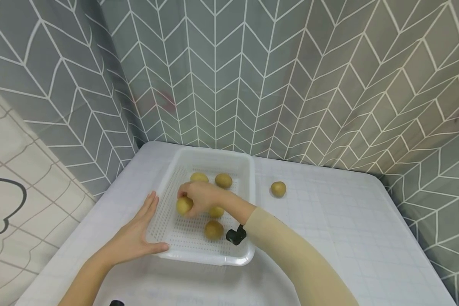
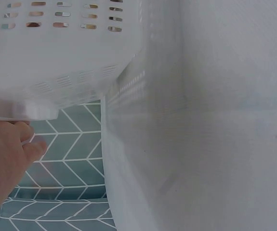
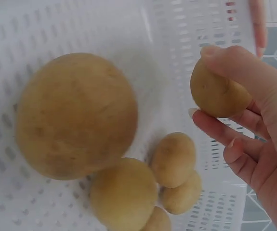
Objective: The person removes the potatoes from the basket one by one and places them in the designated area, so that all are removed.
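Inside a white perforated plastic basket (image 1: 171,238), my right hand (image 1: 202,196) pinches a small round potato (image 1: 183,206) between thumb and fingertips. The right wrist view shows that potato (image 3: 217,91) held above the basket floor. Several more potatoes lie in the basket, among them a brown one (image 1: 213,230) near the front and another (image 1: 223,180) at the back. My left hand (image 1: 131,238) is spread at the basket's front left corner, its thumb at the near rim and its fingers along the left side. In the left wrist view, the left hand (image 2: 6,163) is beside the rim.
One potato (image 1: 278,189) lies outside, on the white-covered table (image 1: 329,221) to the right of the basket. Grey curtains (image 1: 233,76) with white lines hang behind and at both sides. A black camera (image 1: 236,235) sits at my right wrist.
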Tool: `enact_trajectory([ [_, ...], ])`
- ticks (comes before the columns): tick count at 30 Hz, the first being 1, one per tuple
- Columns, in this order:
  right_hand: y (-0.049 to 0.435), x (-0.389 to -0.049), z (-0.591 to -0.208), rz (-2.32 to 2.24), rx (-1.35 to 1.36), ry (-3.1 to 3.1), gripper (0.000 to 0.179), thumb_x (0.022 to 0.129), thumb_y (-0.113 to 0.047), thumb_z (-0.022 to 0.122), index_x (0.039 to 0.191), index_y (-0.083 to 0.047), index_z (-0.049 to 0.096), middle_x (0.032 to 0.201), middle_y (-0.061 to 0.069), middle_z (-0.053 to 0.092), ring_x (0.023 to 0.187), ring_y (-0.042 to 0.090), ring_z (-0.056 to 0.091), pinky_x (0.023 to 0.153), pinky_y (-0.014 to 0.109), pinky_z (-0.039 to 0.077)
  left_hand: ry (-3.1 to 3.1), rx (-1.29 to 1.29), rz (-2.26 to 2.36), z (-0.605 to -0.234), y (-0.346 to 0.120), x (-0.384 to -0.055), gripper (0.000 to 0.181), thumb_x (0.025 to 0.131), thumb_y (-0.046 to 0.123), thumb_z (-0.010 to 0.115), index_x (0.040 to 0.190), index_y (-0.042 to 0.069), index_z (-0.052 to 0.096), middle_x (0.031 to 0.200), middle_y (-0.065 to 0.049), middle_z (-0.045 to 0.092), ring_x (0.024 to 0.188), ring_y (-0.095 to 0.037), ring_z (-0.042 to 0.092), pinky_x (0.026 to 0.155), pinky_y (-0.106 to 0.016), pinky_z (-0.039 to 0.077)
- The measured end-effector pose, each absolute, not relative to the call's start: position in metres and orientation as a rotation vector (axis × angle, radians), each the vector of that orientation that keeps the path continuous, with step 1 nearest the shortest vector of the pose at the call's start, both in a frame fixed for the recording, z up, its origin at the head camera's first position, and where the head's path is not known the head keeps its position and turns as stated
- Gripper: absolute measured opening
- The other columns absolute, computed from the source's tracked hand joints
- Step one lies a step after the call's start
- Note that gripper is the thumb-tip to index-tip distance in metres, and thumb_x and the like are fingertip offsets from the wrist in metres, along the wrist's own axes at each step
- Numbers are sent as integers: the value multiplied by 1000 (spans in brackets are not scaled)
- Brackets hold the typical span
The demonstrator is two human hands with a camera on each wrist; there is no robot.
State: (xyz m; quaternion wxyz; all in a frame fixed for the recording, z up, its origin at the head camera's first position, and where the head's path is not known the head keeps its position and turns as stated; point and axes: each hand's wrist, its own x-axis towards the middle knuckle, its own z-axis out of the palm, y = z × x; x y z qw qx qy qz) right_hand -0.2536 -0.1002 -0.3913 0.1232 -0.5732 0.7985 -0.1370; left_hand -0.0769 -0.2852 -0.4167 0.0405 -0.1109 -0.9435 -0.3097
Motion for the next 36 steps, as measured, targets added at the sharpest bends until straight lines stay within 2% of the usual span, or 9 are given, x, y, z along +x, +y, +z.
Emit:
enact_trajectory([
  [6, -97, -256, -377, -510, -1739, 2340, 51, 70, -34, 85, 110, -11, 63, 101, -8, 64, 80, 2, 55, 72, 10, 44, -2899, -331, -920, -417, -284, -77, 125, 70, 53, 80, 153, -2, 3, 160, -15, -6, 138, -50, 17, 97, -66, 34],
  [13, -88, -257, -358, -795, -1608, 2266, 53, 71, -26, 85, 115, -11, 59, 106, -7, 61, 74, 5, 59, 66, 14, 50, -2890, -335, -921, -418, -283, -76, 125, 70, 52, 80, 152, -4, 4, 159, -20, -2, 138, -50, 17, 98, -66, 33],
  [16, -84, -256, -350, -890, -1571, 2238, 53, 71, -24, 86, 115, -12, 59, 108, -6, 60, 71, 6, 61, 64, 17, 52, -2894, -335, -912, -418, -284, -77, 125, 70, 53, 80, 152, -4, 4, 160, -19, -3, 138, -50, 18, 98, -66, 34],
  [22, -77, -257, -341, -1037, -1578, 2195, 52, 70, -18, 86, 114, -9, 61, 113, 1, 62, 75, 7, 64, 70, 27, 55, -2893, -341, -916, -419, -284, -77, 125, 70, 53, 80, 152, -3, 4, 160, -19, -3, 141, -47, 14, 99, -66, 33],
  [25, -73, -257, -338, -1106, -1620, 2180, 52, 70, -17, 86, 114, -6, 61, 113, 4, 62, 74, 12, 65, 72, 30, 55, -2893, -345, -919, -420, -284, -78, 125, 70, 53, 79, 152, -4, 4, 159, -20, -3, 142, -45, 11, 100, -65, 31],
  [29, -70, -258, -332, -1168, -1702, 2170, 52, 71, -19, 86, 114, -4, 60, 111, 5, 62, 71, 18, 66, 66, 26, 52, -2892, -346, -913, -420, -283, -78, 125, 70, 53, 80, 152, -4, 4, 159, -21, -3, 142, -46, 11, 101, -65, 30],
  [32, -69, -259, -327, -1212, -1731, 2152, 52, 70, -18, 86, 113, -4, 60, 110, 5, 62, 70, 16, 65, 62, 25, 50, -2891, -344, -915, -418, -283, -78, 125, 70, 52, 80, 152, -4, 4, 159, -23, -1, 142, -46, 11, 101, -65, 30],
  [36, -66, -259, -322, -1259, -1729, 2112, 51, 70, -17, 86, 113, -6, 61, 110, 4, 62, 69, 11, 64, 61, 29, 50, -2892, -341, -925, -417, -283, -78, 125, 70, 51, 80, 152, -3, 4, 158, -23, -1, 142, -46, 11, 100, -66, 30],
])
